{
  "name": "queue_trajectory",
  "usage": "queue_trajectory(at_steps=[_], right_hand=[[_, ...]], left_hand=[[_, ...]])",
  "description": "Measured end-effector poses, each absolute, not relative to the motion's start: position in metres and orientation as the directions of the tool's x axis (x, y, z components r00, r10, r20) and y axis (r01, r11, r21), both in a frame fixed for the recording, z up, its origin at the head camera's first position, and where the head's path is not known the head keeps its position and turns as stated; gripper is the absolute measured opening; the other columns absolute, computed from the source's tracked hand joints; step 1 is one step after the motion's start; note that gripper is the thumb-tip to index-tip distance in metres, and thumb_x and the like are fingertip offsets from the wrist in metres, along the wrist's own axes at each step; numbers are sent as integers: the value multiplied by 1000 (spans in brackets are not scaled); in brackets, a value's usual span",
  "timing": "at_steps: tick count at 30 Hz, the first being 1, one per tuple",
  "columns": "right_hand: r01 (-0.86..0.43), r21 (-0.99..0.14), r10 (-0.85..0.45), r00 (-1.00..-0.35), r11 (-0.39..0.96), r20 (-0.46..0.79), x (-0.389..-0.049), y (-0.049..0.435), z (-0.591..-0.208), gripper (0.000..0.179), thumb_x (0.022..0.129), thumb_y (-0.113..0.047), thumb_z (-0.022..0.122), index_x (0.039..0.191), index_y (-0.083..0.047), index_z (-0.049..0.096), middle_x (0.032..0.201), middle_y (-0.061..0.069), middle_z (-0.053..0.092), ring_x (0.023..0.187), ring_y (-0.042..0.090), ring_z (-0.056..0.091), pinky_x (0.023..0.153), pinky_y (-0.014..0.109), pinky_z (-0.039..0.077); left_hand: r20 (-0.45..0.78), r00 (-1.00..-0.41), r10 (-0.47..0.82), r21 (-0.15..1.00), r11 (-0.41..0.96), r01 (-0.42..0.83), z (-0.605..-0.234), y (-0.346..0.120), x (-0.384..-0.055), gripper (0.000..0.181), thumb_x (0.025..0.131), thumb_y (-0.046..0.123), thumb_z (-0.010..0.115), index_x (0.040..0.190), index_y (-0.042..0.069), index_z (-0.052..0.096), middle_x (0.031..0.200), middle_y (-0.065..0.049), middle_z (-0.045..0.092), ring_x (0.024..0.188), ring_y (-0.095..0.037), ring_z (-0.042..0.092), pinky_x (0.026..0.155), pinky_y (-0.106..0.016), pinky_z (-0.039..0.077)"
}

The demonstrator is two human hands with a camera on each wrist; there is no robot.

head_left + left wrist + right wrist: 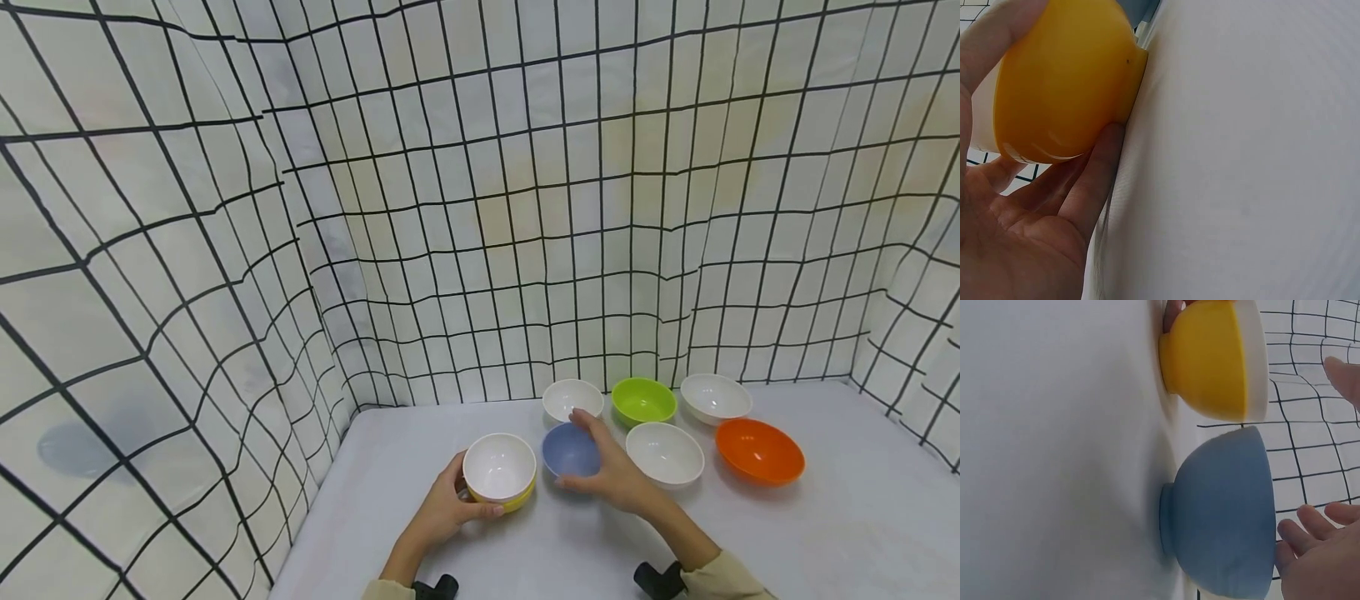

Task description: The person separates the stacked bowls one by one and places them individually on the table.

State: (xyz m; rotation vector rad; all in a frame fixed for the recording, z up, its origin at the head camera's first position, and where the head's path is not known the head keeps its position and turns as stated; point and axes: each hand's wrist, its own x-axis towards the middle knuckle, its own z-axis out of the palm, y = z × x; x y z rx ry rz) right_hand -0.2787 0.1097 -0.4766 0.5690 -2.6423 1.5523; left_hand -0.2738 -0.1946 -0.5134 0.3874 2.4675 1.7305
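Note:
On the left, a white bowl (498, 467) sits nested in a yellow bowl (1207, 362), its pale rim showing above the yellow one. My left hand (442, 510) grips this pair from the left, thumb on the near side and fingers round the far side. In the left wrist view a fingertip lies low by the yellow bowl's foot. Just right of the pair, a blue bowl (567, 454) stands upright on the table. My right hand (618, 475) is spread over its right side, fingers toward the far rim, thumb toward the near rim.
Behind the blue bowl stands another white bowl (572, 402). A green bowl (643, 402) and a white bowl (715, 398) continue that back row. Nearer are a white bowl (664, 454) and a wide orange bowl (759, 452). A grid-patterned cloth (510, 217) walls the white table (570, 558).

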Motion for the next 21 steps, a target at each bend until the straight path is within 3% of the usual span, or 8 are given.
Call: queue_trajectory(at_steps=[6,14,21], right_hand=[[-365,-808,-379,-905,463,192,-278,99,-476,106,76,-37,91,159,-16,29,162,11,41,147,36,40,117,65,37],[-469,-747,-503,-839,471,209,-291,84,-471,92,77,-38,89,152,-10,43,154,12,51,145,37,45,117,64,39],[-518,-693,-582,-795,501,173,-307,73,-468,93,75,-43,89,150,-10,46,154,12,51,145,36,46,118,61,40]], left_hand=[[60,-962,265,935,322,147,-512,-194,-273,103,72,29,95,156,15,37,154,-11,51,141,-36,50,119,-59,39],[64,-959,275,931,330,157,-515,-195,-275,102,73,31,94,156,16,36,154,-9,51,141,-35,50,119,-61,38],[71,-957,280,929,331,166,-516,-195,-276,101,74,30,93,156,15,36,152,-10,52,140,-35,51,118,-60,40]])
